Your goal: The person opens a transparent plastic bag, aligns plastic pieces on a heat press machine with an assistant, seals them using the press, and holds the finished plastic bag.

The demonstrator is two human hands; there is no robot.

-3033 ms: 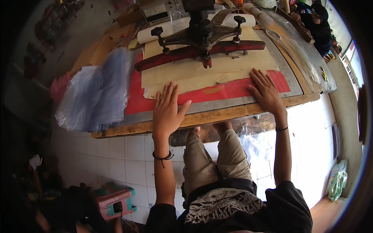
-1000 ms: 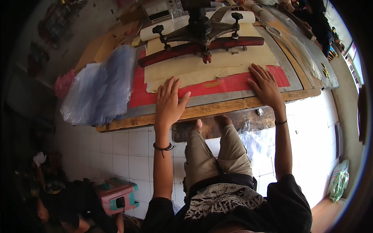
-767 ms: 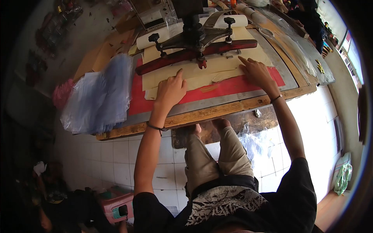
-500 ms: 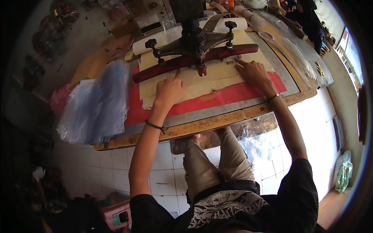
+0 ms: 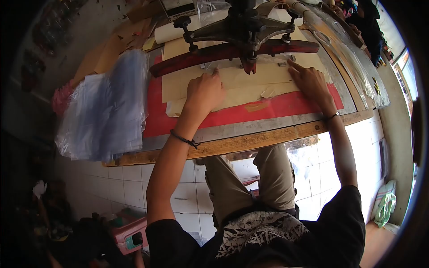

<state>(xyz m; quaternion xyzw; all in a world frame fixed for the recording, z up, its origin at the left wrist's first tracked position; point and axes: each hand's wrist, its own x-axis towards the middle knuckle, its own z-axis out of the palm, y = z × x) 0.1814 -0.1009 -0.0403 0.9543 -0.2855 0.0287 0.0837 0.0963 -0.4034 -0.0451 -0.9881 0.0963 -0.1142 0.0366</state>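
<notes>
The tan sheet [image 5: 232,85] is positioned over the red sheet [image 5: 268,108], beneath the press bar [image 5: 192,61]. It is touched by the left hand [image 5: 205,91] and right hand [image 5: 310,82], both partly curled, index fingers extended, nothing gripped.

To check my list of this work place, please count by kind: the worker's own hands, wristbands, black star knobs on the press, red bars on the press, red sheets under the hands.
Hands, left hand and right hand: 2
Wristbands: 2
Knobs: 2
Red bar: 1
Red sheet: 1
Total: 8
</notes>
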